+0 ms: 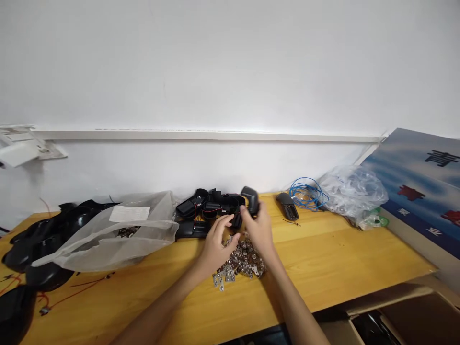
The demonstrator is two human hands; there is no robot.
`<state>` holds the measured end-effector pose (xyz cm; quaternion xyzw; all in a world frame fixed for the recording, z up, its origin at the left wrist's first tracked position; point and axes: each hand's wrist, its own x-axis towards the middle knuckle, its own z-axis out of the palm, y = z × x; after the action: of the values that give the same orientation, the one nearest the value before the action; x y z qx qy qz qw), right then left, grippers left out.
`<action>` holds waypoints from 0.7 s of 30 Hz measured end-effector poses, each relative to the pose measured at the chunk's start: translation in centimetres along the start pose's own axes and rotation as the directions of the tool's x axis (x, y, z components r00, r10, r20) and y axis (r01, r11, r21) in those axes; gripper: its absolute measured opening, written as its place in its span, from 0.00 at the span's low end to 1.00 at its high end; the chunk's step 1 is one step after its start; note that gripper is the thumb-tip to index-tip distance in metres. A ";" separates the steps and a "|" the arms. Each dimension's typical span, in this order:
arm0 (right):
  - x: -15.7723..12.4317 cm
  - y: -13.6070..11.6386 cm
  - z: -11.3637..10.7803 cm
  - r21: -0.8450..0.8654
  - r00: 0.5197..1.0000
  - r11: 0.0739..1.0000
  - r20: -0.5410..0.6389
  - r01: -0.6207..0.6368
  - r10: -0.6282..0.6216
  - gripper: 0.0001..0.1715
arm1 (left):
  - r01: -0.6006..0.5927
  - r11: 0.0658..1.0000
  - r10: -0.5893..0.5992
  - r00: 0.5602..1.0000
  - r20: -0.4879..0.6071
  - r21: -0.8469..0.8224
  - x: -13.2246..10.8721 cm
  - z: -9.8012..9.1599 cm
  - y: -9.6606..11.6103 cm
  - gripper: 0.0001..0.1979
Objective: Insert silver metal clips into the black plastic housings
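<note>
The right hand point(259, 230) has its thumb and fingers closed on a black case point(251, 199), blurred at its edges, held up just beyond the pile point(247, 258) of small metal pieces. The left hand point(218, 242) is at the pile's left edge, thumb and fingers apart; whether a fingertip meets the dark part between the hands, I cannot tell. The grip from one side probably leaves the case's other faces free, and the pile lies between the forearms, likely for easy reach. Beyond the pile are black parts point(192, 207) with red leads, apparently grouped to be at hand; left of it a whitish bag point(151, 247) gapes over dark bits, partly covering black shells point(46, 244). Right of the pile and farther back lie another case point(286, 206), a blue cable point(309, 194) and a clear bag point(354, 191). The table point(341, 258) under the pile is yellow, wood-grained and glossy, set against a plain white wall point(230, 62) with a ledge point(215, 136). Far right of the pile leans a blue printed board point(424, 182), with a carton point(413, 316) below the table's edge.
</note>
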<state>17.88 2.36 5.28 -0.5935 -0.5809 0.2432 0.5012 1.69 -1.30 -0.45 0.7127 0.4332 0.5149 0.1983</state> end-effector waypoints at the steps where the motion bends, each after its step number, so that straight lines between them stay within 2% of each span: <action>1: 1.2 0.8 -1.3 -0.083 0.996 0.996 -0.088 -0.021 0.014 0.32 | 0.008 1.000 -0.008 1.000 -0.021 0.010 0.1 -0.1 0.0 0.22; 3: 3.9 2.6 -4.3 -0.322 0.977 0.942 -0.213 -0.092 0.023 0.36 | 0.046 0.999 -0.046 0.998 -0.053 0.010 0.3 -0.1 0.0 0.17; 5: 6.1 4.3 -6.7 -0.543 0.967 0.824 -0.254 -0.163 0.024 0.35 | 0.086 0.996 -0.085 0.993 -0.082 0.001 0.5 -0.1 -0.2 0.14; 7: 7.6 5.8 -8.1 -0.687 0.964 0.698 -0.264 -0.204 0.022 0.34 | 0.103 0.995 -0.103 0.988 -0.117 -0.002 0.7 -0.1 -0.4 0.12; 8: 8.0 6.5 -8.4 -0.722 0.965 0.656 -0.258 -0.220 0.040 0.34 | 0.104 0.995 -0.102 0.986 -0.134 0.003 0.8 0.0 -0.6 0.11; 10: 8.4 7.5 -8.4 -0.735 0.969 0.634 -0.216 -0.241 0.118 0.36 | 0.101 0.995 -0.096 0.983 -0.159 0.026 0.9 0.1 -0.9 0.11; 13: 8.3 7.9 -8.4 -0.677 0.971 0.697 -0.139 -0.236 0.195 0.34 | 0.099 0.993 -0.089 0.987 -0.131 0.070 0.9 0.1 -1.0 0.12; 15: 7.4 7.6 -9.3 -0.604 0.980 0.773 -0.150 -0.196 0.131 0.35 | 0.104 0.991 -0.096 0.991 -0.096 0.085 0.9 0.0 -0.9 0.12; 17: 5.3 7.4 -11.2 -0.513 0.978 0.845 -0.204 -0.148 0.048 0.42 | 0.120 0.989 -0.114 0.991 -0.076 0.086 0.8 -0.2 -0.7 0.12; 19: 1.7 7.8 -14.3 -0.473 0.957 0.867 -0.288 -0.157 0.016 0.48 | 0.134 0.987 -0.129 0.990 -0.063 0.088 0.7 -0.3 -0.5 0.11; 21: -3.0 9.2 -18.3 -0.494 0.913 0.830 -0.405 -0.260 0.046 0.55 | 0.138 0.986 -0.134 0.990 -0.049 0.097 0.7 -0.3 -0.4 0.09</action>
<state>37.30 -4.59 3.30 -0.7907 -0.4679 -0.0078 0.3947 1.31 -0.58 -0.19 0.6793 0.5102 0.4929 0.1878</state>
